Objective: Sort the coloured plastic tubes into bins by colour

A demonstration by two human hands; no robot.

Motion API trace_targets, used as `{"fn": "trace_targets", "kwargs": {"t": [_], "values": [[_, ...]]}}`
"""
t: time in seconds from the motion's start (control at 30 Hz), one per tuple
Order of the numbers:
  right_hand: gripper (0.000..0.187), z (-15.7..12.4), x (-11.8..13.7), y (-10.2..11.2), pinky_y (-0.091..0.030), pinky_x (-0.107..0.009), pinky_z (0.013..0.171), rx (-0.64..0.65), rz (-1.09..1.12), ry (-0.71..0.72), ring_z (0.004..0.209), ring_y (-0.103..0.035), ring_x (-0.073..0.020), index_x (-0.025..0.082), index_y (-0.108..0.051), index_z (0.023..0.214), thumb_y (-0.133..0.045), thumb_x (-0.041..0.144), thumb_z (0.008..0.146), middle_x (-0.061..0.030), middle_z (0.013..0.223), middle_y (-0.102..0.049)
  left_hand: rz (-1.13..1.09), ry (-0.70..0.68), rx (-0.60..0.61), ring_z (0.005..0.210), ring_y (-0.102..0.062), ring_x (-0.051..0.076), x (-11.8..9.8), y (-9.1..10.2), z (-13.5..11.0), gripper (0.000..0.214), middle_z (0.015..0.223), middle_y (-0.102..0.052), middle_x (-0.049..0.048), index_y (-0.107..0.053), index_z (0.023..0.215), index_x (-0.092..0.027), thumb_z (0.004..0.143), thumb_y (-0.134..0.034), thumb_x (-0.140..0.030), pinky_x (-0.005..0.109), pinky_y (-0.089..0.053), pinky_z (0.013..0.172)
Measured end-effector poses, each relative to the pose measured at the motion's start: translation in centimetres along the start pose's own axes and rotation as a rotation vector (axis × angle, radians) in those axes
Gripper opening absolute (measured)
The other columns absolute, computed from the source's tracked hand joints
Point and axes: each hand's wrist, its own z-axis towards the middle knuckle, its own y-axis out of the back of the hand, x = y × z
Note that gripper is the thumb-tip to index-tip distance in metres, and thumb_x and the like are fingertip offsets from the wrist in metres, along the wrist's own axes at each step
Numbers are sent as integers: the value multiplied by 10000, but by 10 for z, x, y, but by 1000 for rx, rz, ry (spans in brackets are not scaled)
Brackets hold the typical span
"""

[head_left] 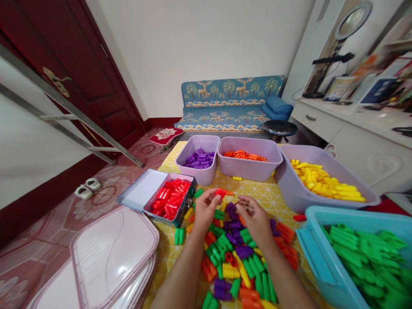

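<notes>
A heap of mixed plastic tubes (236, 253) in green, purple, red, orange and yellow lies on the yellow patterned table (264, 195). My left hand (204, 210) is raised over the heap's far edge, its fingers pinched on a red tube (220, 192). My right hand (254, 216) hovers beside it over purple and green tubes, fingers curled together; what they hold, if anything, is hidden.
A tin of red tubes (170, 198) stands at the left. Lilac tubs hold purple (198, 159), orange (247, 156) and yellow tubes (322, 180); a blue tub (370, 253) holds green ones. Stacked tub lids (106, 257) lie at lower left. A sofa (230, 103) stands behind.
</notes>
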Motion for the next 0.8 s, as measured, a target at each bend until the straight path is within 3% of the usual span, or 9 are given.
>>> {"fn": "trace_targets", "kwargs": {"t": [0.1,0.17,0.2,0.3,0.4,0.5,0.63,0.73,0.8], "values": [[367,1,-2,1,-542,-330,706,-28,23,-7,787,-637,-189,186,-567,1072,-599,438,807,-60,896,-634,-413,17,-280,669,-650,87,-15,10,13,170,798,-702,13,-667,896,-161,759,-715,-250,192,-524,669],[368,1,-1,2,-543,-324,692,-48,30,-12,769,-642,-187,185,-566,1071,-596,442,809,-60,899,-632,-694,61,-436,748,-660,66,-30,22,22,69,844,-701,19,-642,849,-157,863,-599,-209,159,-523,719],[368,1,0,2,-542,-322,690,-54,27,-14,755,-645,-184,184,-567,1070,-594,444,811,-59,895,-633,-820,104,-490,756,-658,56,-38,28,26,146,820,-695,20,-629,821,-149,912,-522,-190,140,-520,718],[366,0,2,2,-540,-317,686,-67,20,-18,715,-651,-177,182,-574,1058,-589,453,812,-55,877,-642,-1069,199,-527,685,-638,40,-57,42,33,344,718,-667,18,-601,773,-130,986,-334,-172,109,-512,654],[369,1,0,2,-538,-313,685,-65,3,-13,726,-654,-181,182,-579,1055,-577,464,817,-59,883,-656,-1055,210,-490,628,-613,36,-62,44,32,404,666,-648,9,-600,755,-137,995,-276,-166,111,-502,615],[336,2,-4,4,-527,-331,751,-84,-103,28,814,-651,-197,181,-600,1036,-549,446,837,-73,923,-671,-713,244,-347,638,-609,58,-54,37,26,308,720,-663,22,-634,808,-162,966,-380,-235,150,-501,614],[257,5,-4,15,-480,-384,861,-130,-404,175,917,-624,-224,178,-630,977,-519,369,846,-92,985,-668,141,213,44,716,-620,130,-40,28,14,266,824,-680,53,-672,965,-168,806,-618,-374,230,-493,663],[234,9,-2,27,-467,-398,866,-120,-590,226,943,-610,-243,188,-647,961,-508,327,833,-95,982,-663,828,128,338,749,-621,186,-38,28,4,316,849,-687,59,-709,950,-187,652,-736,-291,285,-477,708],[230,11,-3,32,-470,-392,849,-91,-664,202,929,-611,-242,199,-655,960,-511,317,826,-92,984,-663,1107,105,447,822,-632,223,-38,27,-1,313,895,-698,68,-723,933,-209,620,-728,-203,313,-464,765]]}}
